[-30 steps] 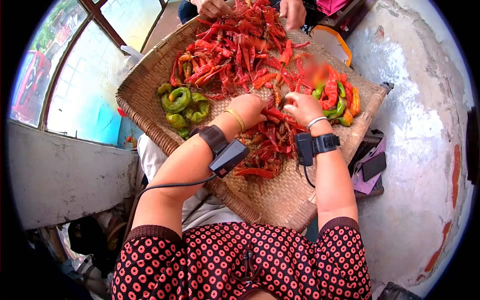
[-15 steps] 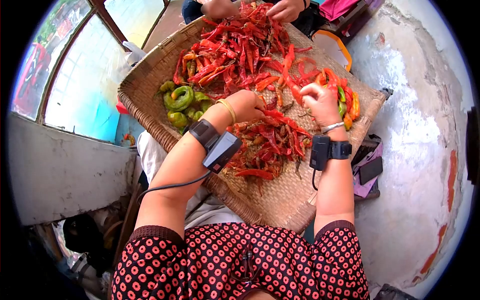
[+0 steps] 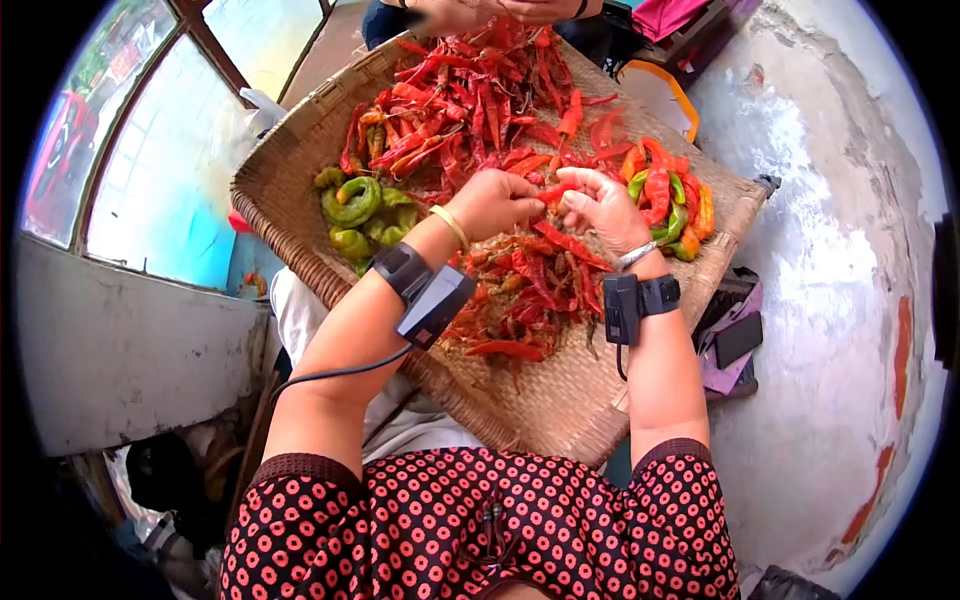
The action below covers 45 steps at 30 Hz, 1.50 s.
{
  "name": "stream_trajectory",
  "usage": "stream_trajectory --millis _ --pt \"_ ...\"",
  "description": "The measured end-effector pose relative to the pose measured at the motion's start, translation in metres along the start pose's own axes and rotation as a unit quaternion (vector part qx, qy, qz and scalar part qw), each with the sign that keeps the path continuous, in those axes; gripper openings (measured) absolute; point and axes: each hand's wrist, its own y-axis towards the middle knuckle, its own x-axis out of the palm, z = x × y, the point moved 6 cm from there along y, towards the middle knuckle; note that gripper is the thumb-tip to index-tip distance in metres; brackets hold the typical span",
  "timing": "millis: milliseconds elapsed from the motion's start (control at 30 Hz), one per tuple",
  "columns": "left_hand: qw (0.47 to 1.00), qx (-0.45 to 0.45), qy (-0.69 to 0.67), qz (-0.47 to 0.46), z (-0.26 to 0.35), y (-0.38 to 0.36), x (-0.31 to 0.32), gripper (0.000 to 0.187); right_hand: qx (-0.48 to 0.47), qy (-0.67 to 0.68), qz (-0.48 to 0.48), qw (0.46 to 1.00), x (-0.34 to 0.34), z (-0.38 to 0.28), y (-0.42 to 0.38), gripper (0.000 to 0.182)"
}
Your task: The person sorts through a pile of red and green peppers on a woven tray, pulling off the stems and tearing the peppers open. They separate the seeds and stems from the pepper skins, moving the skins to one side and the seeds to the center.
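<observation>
A red chili pepper [image 3: 553, 193] is between my two hands, above the middle of a woven basket tray [image 3: 560, 400]. My left hand [image 3: 497, 208] pinches it from the left, its fingertips closed together. From the other side my right hand [image 3: 606, 212] has thumb and forefinger closed at the pepper's right end; its other fingers are curled. Below both hands lies a pile of dried red chilies [image 3: 535, 285]. A larger heap of red chilies [image 3: 480, 100] covers the far part of the tray.
Green peppers [image 3: 360, 210] sit along the tray's left side. Mixed orange, red and green peppers [image 3: 670, 200] lie at the right. Another person's hands [image 3: 490, 12] are at the far edge. A worn wall [image 3: 820, 300] stands to the right, windows [image 3: 160, 150] to the left.
My right hand has moved left and down from beside the mixed peppers to meet my left hand. A red chili is now between them. The other person's hands have come closer together.
</observation>
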Motion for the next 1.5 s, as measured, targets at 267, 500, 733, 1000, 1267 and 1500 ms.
stream_trajectory --millis 267,500,733,1000,1267,1500 --pt "0.952 0.106 0.272 0.098 0.009 -0.004 -0.012 0.019 0.055 -0.003 -0.012 0.998 -0.017 0.008 -0.006 0.011" --pt "0.895 0.096 0.421 0.111 -0.015 0.005 -0.003 0.022 0.149 -0.057 -0.067 0.985 -0.030 0.021 -0.012 0.009" --pt "0.893 0.038 0.448 0.017 -0.025 0.010 0.002 0.018 -0.060 0.208 0.201 0.955 -0.075 0.009 0.003 0.033" --pt "0.922 0.076 0.378 -0.037 -0.017 0.006 0.009 0.020 0.029 -0.282 0.100 0.954 -0.046 0.026 0.006 0.035" --pt "0.956 0.024 0.269 -0.112 -0.015 0.004 0.009 0.022 -0.021 -0.570 -0.094 0.816 0.007 0.022 -0.004 0.022" --pt "0.969 0.028 0.232 -0.085 -0.014 0.003 0.002 0.019 0.024 -0.566 -0.056 0.822 -0.001 0.027 -0.002 0.013"
